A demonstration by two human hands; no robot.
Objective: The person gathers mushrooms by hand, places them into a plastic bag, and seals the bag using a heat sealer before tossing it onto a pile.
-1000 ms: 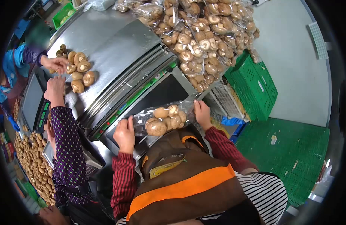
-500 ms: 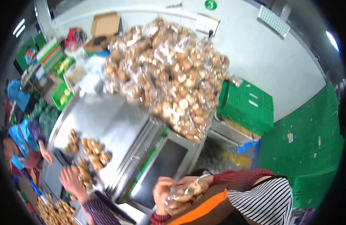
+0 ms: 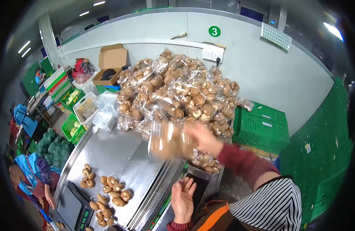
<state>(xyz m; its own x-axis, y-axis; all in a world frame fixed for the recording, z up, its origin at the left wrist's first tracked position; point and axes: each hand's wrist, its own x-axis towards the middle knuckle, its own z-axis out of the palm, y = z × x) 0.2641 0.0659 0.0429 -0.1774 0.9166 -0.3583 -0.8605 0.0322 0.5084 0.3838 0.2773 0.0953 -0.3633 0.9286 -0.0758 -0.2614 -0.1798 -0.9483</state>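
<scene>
Above the steel table (image 3: 104,150), a hand could pass between the loose mushrooms (image 3: 117,187) and the heap of bagged mushrooms (image 3: 181,86). This heap blocks the way forward; before it, the right hand (image 3: 204,138) and a blurred bag (image 3: 164,140) obstruct. The scale (image 3: 71,204) obstructs at left.

1 head camera, forward and down, left hand (image 3: 182,200) close below, pale wall (image 3: 258,73) farther ahead.

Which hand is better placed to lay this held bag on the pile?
Right, probably: the right hand holds the blurred mushroom bag near the pile of bagged mushrooms; the left hand is empty and farther away.
</scene>
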